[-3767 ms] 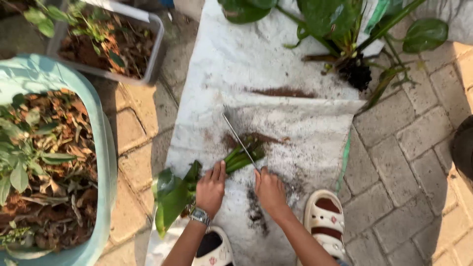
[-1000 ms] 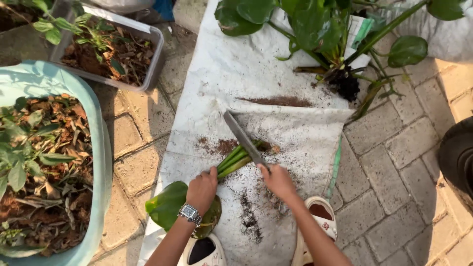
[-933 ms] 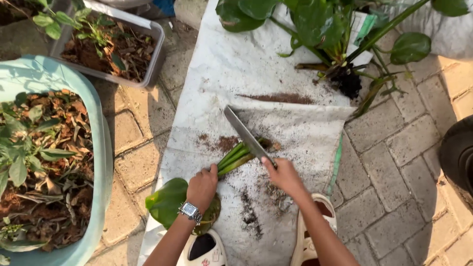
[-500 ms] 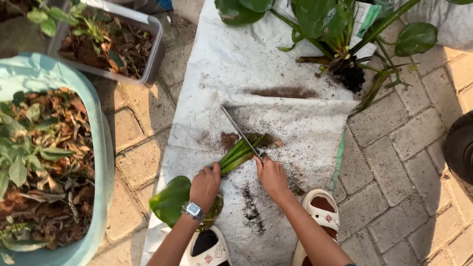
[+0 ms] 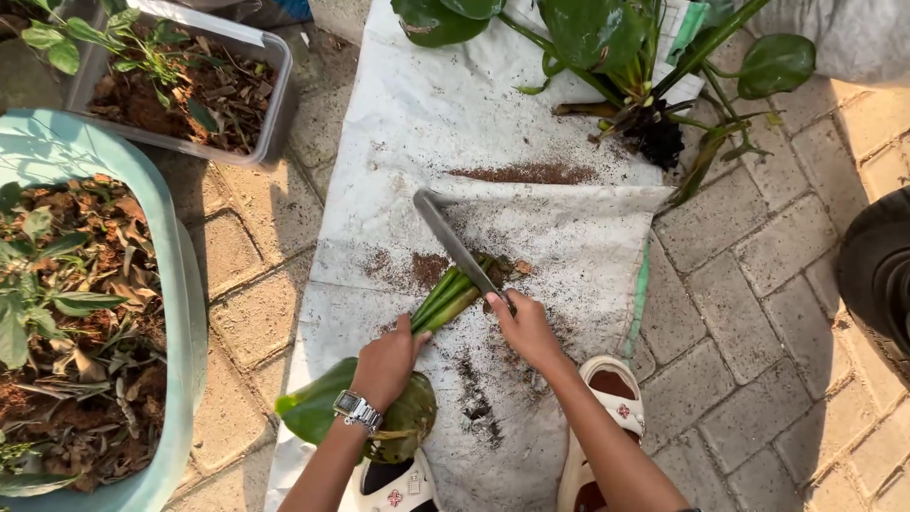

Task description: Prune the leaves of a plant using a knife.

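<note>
Green stems (image 5: 445, 299) on white sack (image 5: 417, 123), bundled, pinned at the leaf end under left hand (image 5: 384, 365). Knife (image 5: 455, 245) across the stems near their soiled ends, gripped at the handle by right hand (image 5: 524, 327). Hands apart.

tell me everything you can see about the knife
The knife has a long, straight grey blade that looks like metal, with a squared-off tip pointing up and left. It lies slanted across the green stems near their soil-covered base, above the white sack. The right hand grips its handle, which is hidden in the fist.
</note>
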